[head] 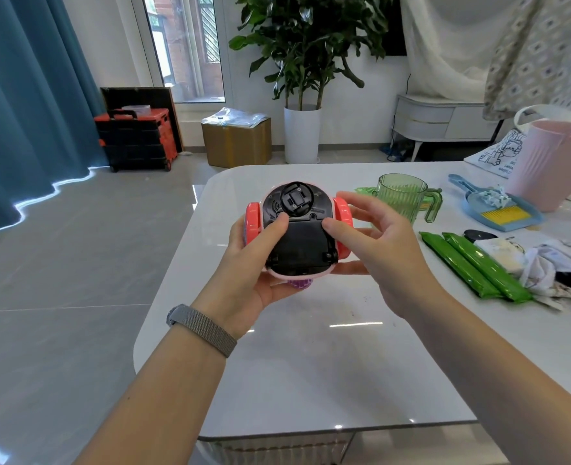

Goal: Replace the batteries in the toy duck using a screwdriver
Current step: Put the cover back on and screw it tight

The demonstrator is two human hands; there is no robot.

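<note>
The left hand [244, 263] cups the toy duck [296, 229] from below, thumb pressing its black underside; the right hand [374, 243] steadies the 3 o'clock side, thumb on the base, fingers loosely spread. The duck is held upside down above the table [311, 364]. It looks light, rigid and smooth, best held by the body, not the red wheels. At 2 o'clock, a green cup [403, 198] seems empty; a blue dustpan [499, 209] holds scraps.

toy duck [297, 241] upside down above table [311, 364]; left hand [254, 263] grips it | right hand [374, 250] thumb on black underside
</note>
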